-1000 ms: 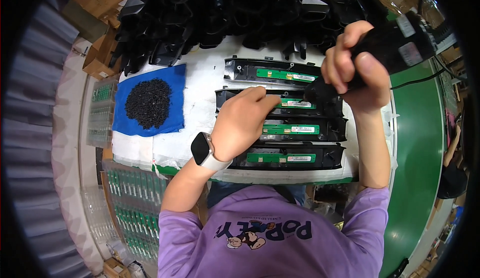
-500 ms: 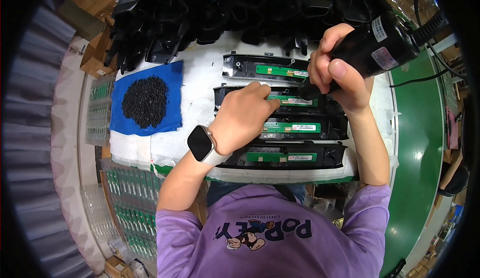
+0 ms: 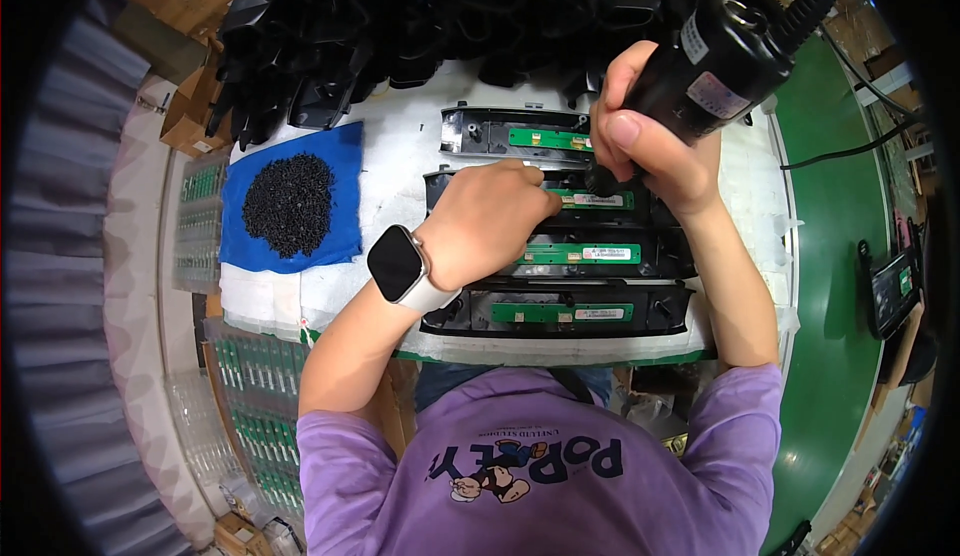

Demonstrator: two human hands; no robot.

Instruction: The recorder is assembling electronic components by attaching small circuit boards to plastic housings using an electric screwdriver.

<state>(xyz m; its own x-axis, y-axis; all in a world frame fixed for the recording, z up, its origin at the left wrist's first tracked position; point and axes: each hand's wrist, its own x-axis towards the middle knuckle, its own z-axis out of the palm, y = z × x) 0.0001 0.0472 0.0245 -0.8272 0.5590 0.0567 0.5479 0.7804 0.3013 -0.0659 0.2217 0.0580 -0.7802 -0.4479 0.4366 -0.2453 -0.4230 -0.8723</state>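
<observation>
My right hand (image 3: 655, 151) is wrapped around a black corded electric screwdriver (image 3: 705, 71). The tool tilts down to the left, its dark nose over a green circuit board (image 3: 618, 201) in the second black plastic housing (image 3: 437, 184) from the back. On that housing rests my left hand (image 3: 485, 218), wearing a white-strapped watch (image 3: 397, 264). Its fingers are bent, with a fingertip against the board just left of the nose. Whether they pinch anything is hidden. The driver's exact tip and any screw under it cannot be made out.
Three similar housings with boards lie parallel: one behind (image 3: 475, 134), two nearer me, including the front one (image 3: 640, 326). Small black screws (image 3: 290, 204) are heaped on a blue cloth (image 3: 345, 161) at left. Black plastic parts (image 3: 400, 21) pile up at the back. A cable (image 3: 840, 161) hangs right.
My right hand and the screwdriver have shifted left, with the driver's nose closer to my left fingertip. The left hand has barely moved and stays on the same housing.
</observation>
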